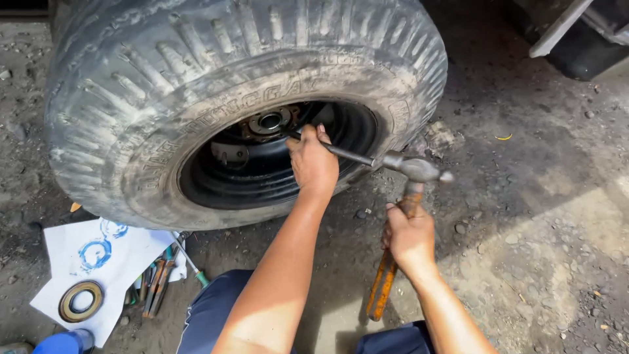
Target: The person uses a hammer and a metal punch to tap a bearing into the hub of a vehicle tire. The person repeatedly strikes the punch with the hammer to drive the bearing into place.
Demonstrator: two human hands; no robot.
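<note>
A large dusty tyre (196,85) on a black rim (262,177) stands in front of me, with the hub (270,121) showing at the rim's centre. My left hand (313,162) is inside the rim, closed around a dark metal rod (350,156) that points toward the hub. My right hand (409,237) grips the orange-brown wooden handle of a hammer (419,172). The hammer's steel head rests against the rod's outer end.
On the dirt ground at lower left lies a white sheet (124,262) with a round ring seal (81,301), pliers (157,285) and a green-handled screwdriver (196,272). A blue container (62,343) sits at the bottom left corner. My knees in dark blue trousers (209,311) are below.
</note>
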